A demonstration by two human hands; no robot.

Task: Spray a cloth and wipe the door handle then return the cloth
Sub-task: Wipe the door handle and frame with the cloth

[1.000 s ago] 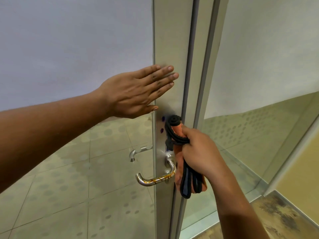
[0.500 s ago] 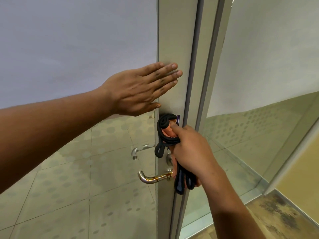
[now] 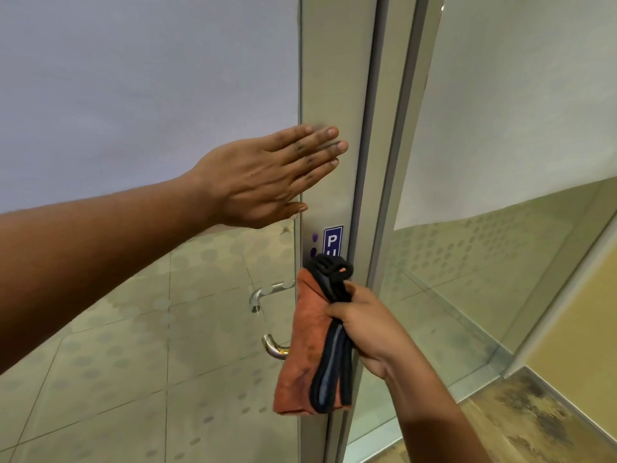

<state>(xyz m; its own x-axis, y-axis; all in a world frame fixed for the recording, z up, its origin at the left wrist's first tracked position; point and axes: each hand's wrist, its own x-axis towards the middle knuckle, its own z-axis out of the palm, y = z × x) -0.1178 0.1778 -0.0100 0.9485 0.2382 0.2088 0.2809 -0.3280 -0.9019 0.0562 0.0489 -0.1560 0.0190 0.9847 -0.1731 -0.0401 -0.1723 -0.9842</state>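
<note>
Wiping step in hand. Left hand (image 3: pixel 267 182), fingers spread flat, braces the door frame (image 3: pixel 337 78) at frame centre. Right hand (image 3: pixel 370 332) grips the orange cloth (image 3: pixel 309 345) just over the door handle (image 3: pixel 274 348), lower centre. Next move, I judge: wrap cloth around the lever and rub.

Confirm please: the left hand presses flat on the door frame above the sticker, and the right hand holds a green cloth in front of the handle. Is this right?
Not quite. The cloth is orange with a dark edge, not green, as the head view shows. The rest holds: the left hand lies flat on the door frame above the sticker, and the right hand holds it before the handle.
</note>
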